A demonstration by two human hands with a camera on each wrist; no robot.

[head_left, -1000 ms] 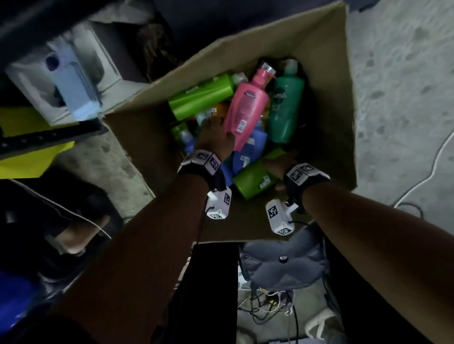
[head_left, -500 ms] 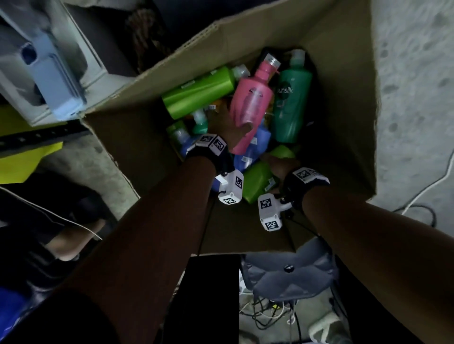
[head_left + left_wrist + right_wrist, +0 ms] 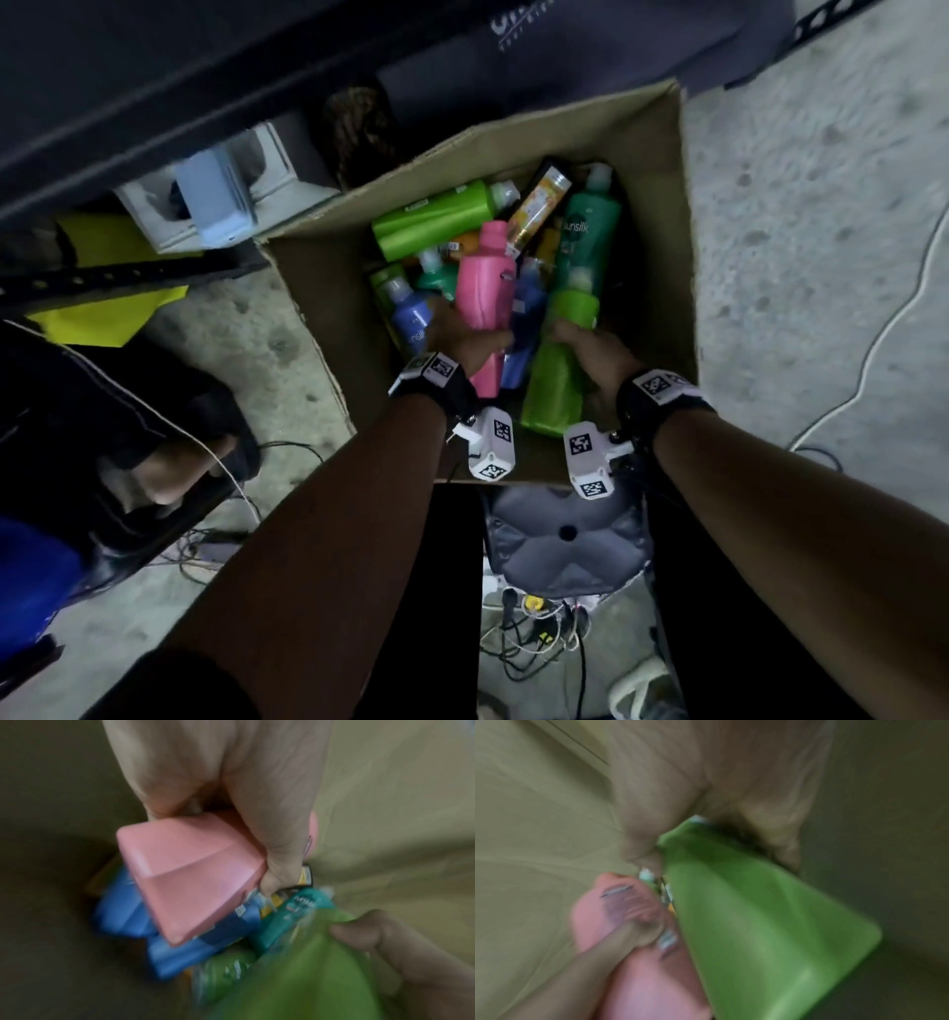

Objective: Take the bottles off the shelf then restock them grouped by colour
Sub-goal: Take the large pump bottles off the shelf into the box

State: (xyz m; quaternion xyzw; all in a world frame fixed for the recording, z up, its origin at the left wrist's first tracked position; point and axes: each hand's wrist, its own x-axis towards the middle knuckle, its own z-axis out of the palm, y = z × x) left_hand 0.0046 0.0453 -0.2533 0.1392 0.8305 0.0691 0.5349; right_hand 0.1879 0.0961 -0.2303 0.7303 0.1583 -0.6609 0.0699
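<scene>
Cardboard box [image 3: 662, 169] holds the bottles. The left hand [image 3: 464, 342] grips a pink bottle [image 3: 485, 288]. Just beside it, the right hand [image 3: 595, 354] grips a light green bottle [image 3: 557, 380].

Both wrist views are smeared by motion blur. In the left wrist view, the label print on the teal bottle [image 3: 295, 914] at lower centre is unreadable, and the green bottle [image 3: 303, 981] runs off the bottom edge. In the right wrist view, the pink bottle [image 3: 649, 979] is cut off by the bottom edge, its printing a blur. In the head view, the left hand [image 3: 464, 342] covers the middle of the pink bottle [image 3: 485, 288], and the right hand [image 3: 595, 360] covers part of the green bottle [image 3: 557, 380]. The lower bottles in the cardboard box [image 3: 662, 216] lie half buried, their shapes hard to tell.
</scene>
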